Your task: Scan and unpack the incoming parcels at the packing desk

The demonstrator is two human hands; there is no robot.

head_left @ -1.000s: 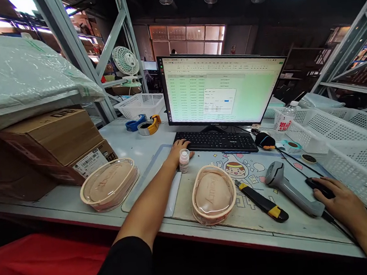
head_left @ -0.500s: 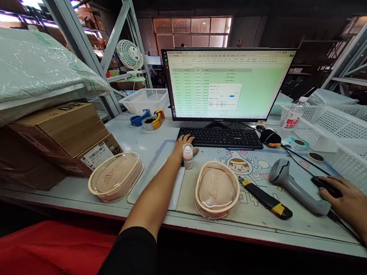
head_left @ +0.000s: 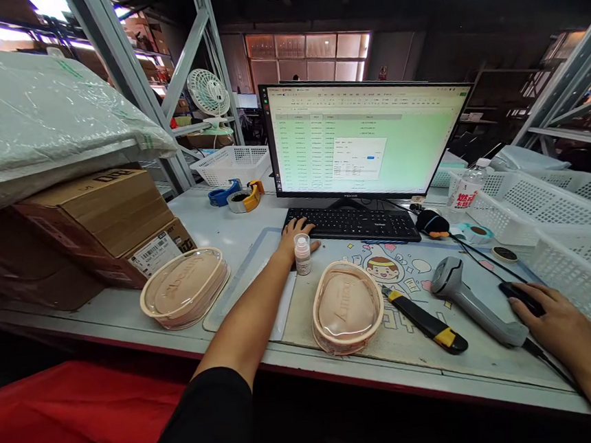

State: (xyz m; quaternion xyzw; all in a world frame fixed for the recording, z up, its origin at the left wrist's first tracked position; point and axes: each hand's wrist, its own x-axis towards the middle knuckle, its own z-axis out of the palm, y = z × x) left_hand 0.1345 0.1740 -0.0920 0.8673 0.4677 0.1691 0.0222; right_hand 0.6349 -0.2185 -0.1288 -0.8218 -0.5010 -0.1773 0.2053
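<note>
Our view has shifted since a second ago: the monitor [head_left: 368,139] and the tabletop [head_left: 233,213] now sit a little higher and further right in the frame, and more of the red fabric [head_left: 75,427] shows at bottom left. Our right hand [head_left: 555,319], on the computer mouse [head_left: 522,298], sits further right too.
</note>
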